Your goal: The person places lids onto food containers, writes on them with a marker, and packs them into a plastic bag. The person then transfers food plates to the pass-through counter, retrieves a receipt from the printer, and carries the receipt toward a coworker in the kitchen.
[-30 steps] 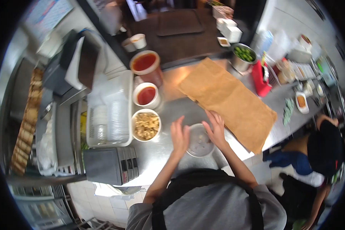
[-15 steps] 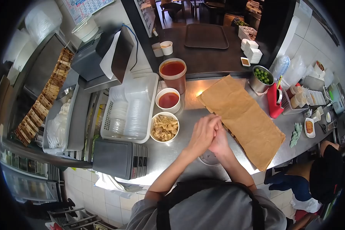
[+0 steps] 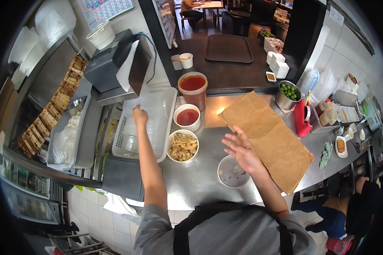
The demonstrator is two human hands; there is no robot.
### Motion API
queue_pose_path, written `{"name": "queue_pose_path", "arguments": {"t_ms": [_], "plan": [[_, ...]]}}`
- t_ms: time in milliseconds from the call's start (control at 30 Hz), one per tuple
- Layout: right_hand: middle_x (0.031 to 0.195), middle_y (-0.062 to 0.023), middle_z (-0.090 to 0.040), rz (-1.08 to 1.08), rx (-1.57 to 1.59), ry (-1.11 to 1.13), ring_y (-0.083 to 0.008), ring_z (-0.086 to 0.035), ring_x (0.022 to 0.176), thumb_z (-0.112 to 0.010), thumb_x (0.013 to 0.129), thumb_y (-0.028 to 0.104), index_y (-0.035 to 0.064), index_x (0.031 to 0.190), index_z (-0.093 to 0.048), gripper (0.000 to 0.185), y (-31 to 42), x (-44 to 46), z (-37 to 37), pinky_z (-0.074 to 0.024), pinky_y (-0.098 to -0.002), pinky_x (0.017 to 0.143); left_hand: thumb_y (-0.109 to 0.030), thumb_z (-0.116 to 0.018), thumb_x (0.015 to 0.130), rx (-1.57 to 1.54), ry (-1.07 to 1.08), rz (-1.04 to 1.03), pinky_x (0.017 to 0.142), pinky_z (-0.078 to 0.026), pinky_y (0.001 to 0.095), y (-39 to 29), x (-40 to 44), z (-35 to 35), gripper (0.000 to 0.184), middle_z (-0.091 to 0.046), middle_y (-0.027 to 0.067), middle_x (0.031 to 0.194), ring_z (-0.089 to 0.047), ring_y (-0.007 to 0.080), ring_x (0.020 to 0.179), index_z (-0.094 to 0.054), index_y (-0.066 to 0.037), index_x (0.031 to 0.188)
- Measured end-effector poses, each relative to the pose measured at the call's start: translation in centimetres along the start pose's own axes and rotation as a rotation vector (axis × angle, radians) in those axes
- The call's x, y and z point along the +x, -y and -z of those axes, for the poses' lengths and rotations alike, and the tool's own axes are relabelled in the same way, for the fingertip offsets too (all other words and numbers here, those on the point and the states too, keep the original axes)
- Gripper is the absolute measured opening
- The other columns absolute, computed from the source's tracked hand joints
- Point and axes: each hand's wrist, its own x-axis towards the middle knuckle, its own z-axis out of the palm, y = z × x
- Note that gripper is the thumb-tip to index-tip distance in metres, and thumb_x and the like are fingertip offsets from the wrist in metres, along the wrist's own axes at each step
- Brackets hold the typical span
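Observation:
My left hand (image 3: 140, 116) is closed, fingers curled, over the white plastic basket (image 3: 171, 106) at left. Clear plastic lids (image 3: 151, 101) lie around its fingers; what exactly it grips is blurred. My right hand (image 3: 244, 151) is open with fingers spread, above the counter and beside a sheet of brown paper (image 3: 268, 136). Just below it stands a round pale-rimmed bowl (image 3: 230, 173) with a few dark bits inside. Between my hands are a white tub of pale brown cut pieces (image 3: 183, 146), a white tub of red liquid (image 3: 187, 117) and a taller clear tub of red liquid (image 3: 193, 91).
A steel pot of green limes (image 3: 289, 91) and a red holder (image 3: 302, 119) stand at right, near a green cloth (image 3: 326, 154). A dark tray (image 3: 229, 48) lies on the ledge ahead. Dark boxes (image 3: 123, 177) sit at lower left. Another person (image 3: 344, 204) is at lower right.
My hands were pressed together over the counter and have parted. My left hand has reached left into the basket, where the lid stacks look disturbed. My right hand has opened, uncovering the bowl.

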Motion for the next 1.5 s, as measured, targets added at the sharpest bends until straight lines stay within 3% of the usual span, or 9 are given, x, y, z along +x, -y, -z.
{"name": "queue_pose_path", "arguments": {"t_ms": [133,200,367,567,667,967,1333,1400,1500], "plan": [[0.123,-0.01,-0.042,-0.127,-0.047,0.023,-0.0214,-0.049,0.11,-0.058,0.083,0.008,0.0121,0.132,-0.035,0.054,-0.4,-0.2,0.4,-0.0415,-0.0325,0.087,-0.004,-0.059,0.074,0.037,-0.092,0.045,0.088,-0.042,0.0432,1.8,2.5,2.3,0.032,-0.049,0.0219,0.113,-0.047,0.0385,0.106,-0.056,-0.004,0.106],[0.117,-0.0076,-0.048,-0.159,-0.055,0.007,-0.0195,-0.052,0.106,-0.057,0.084,0.01,0.0112,0.126,-0.042,0.044,-0.8,-0.2,1.1,-0.0425,-0.0318,0.085,-0.007,-0.061,0.074,0.1,-0.344,-0.054,0.086,-0.043,0.0468,2.5,3.7,2.6,0.03,-0.044,0.0221,0.118,-0.043,0.0393,0.109,-0.056,-0.005,0.104],[0.105,-0.0052,-0.056,-0.168,-0.056,-0.063,-0.0162,-0.056,0.095,-0.056,0.086,0.013,0.0094,0.116,-0.05,0.031,-1.7,0.2,1.5,-0.0438,-0.0304,0.082,-0.016,-0.059,0.077,0.349,-0.008,-0.184,0.084,-0.043,0.0492,5.9,7.9,1.8,0.03,-0.047,0.0177,0.119,-0.043,0.0412,0.109,-0.057,-0.003,0.104],[0.096,-0.0038,-0.06,-0.175,-0.012,-0.086,-0.0133,-0.058,0.087,-0.054,0.088,0.013,0.0091,0.108,-0.053,0.02,-2.8,0.1,1.3,-0.0448,-0.0293,0.08,-0.017,-0.056,0.078,0.339,-0.205,-0.523,0.079,-0.046,0.046,4.9,8.2,1.7,0.022,-0.06,0.0194,0.097,-0.055,0.0399,0.093,-0.062,-0.003,0.094],[0.093,-0.0033,-0.06,-0.201,-0.011,-0.092,-0.0129,-0.058,0.086,-0.053,0.089,0.013,0.0096,0.105,-0.054,0.017,-3.1,-0.3,1.4,-0.0453,-0.0291,0.079,-0.021,-0.052,0.081,0.308,-0.026,-0.355,0.078,-0.046,0.0466,5.4,9.8,2.0,0.025,-0.061,0.0194,0.098,-0.057,0.0389,0.091,-0.062,-0.003,0.095],[0.091,-0.0017,-0.061,-0.221,-0.011,-0.078,-0.0114,-0.058,0.085,-0.054,0.089,0.014,0.0094,0.102,-0.057,0.014,-3.6,-0.6,1.2,-0.0447,-0.0273,0.079,-0.022,-0.048,0.084,0.285,-0.082,-0.564,0.075,-0.046,0.046,5.8,12.9,2.2,0.025,-0.062,0.0185,0.096,-0.058,0.038,0.087,-0.062,-0.004,0.093],[0.096,-0.0064,-0.061,-0.172,-0.232,0.169,-0.0154,-0.059,0.091,-0.049,0.092,0.018,0.0061,0.108,-0.056,0.021,-3.2,2.2,-2.3,-0.0447,-0.0281,0.083,-0.014,-0.049,0.085,0.381,-0.03,-0.632,0.074,-0.043,0.045,-3.4,2.0,4.8,0.015,-0.062,0.0172,0.093,-0.057,0.0353,0.086,-0.058,-0.001,0.085],[0.103,-0.0069,-0.061,-0.132,-0.241,0.263,-0.0145,-0.058,0.098,-0.047,0.093,0.023,0.0071,0.114,-0.054,0.027,-3.4,3.9,-3.4,-0.0429,-0.0288,0.086,-0.007,-0.052,0.083,0.122,-0.213,-0.872,0.082,-0.041,0.0437,-6.0,-1.5,5.4,0.008,-0.056,0.0157,0.108,-0.053,0.0337,0.096,-0.052,-0.002,0.089],[0.119,-0.0104,-0.054,-0.073,-0.277,0.258,-0.0162,-0.054,0.107,-0.049,0.093,0.027,0.0083,0.127,-0.042,0.04,-3.9,6.9,-5.2,-0.0424,-0.0311,0.087,-0.007,-0.053,0.082,-0.004,-0.153,-0.966,0.092,-0.036,0.0444,-9.1,-5.4,5.4,0.014,-0.05,0.0142,0.118,-0.048,0.0326,0.107,-0.049,-0.004,0.095]]}}
